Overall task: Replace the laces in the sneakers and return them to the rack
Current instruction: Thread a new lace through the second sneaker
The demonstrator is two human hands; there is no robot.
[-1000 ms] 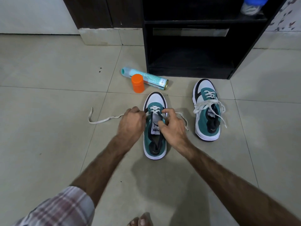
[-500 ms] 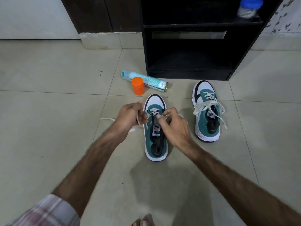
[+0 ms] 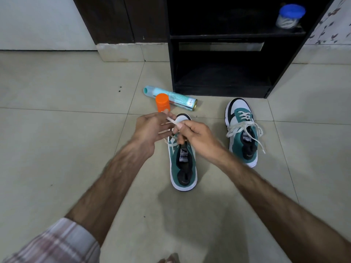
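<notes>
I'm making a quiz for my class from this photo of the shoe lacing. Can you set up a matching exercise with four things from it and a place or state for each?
Things:
1. orange cap
2. spray can
3. blue-lidded jar
4. sneaker on the right

Places or states:
A. lying on its side on the floor
B. on the upper shelf of the black rack
C. laced, with loose lace ends hanging over its sides
D. standing upright on the floor, in front of the can

Pairs: 1-D, 2-A, 3-B, 4-C
</notes>
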